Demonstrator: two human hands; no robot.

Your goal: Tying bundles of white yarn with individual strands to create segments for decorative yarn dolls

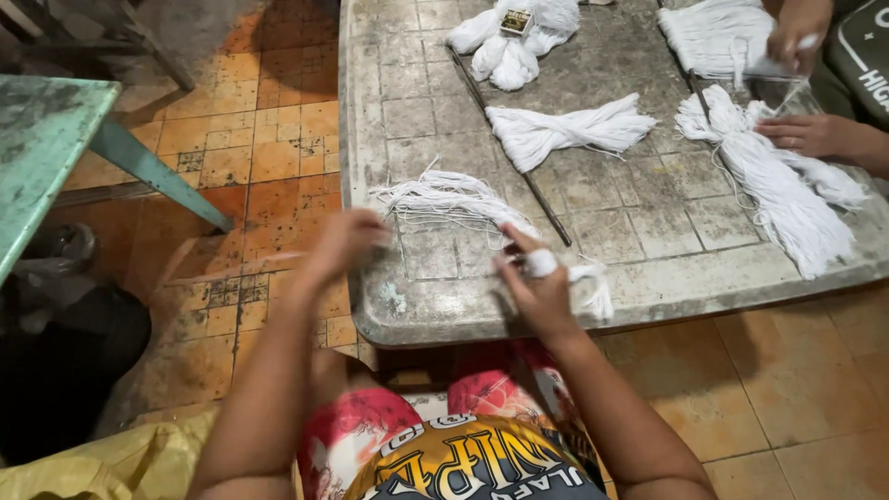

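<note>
The left hand pinches one end of a white string bundle on the grey table; the right hand pinches string wound round a finger. A small dark label sits on the far bundle.

White string bundle lies fanned flat near the table's front edge.

A bundle of string lies on the tabletop near its front edge, between the left hand and right hand. Behind it lie a thin rod and two more bundles. At the right, another person's hand rests on a long bundle.
</note>
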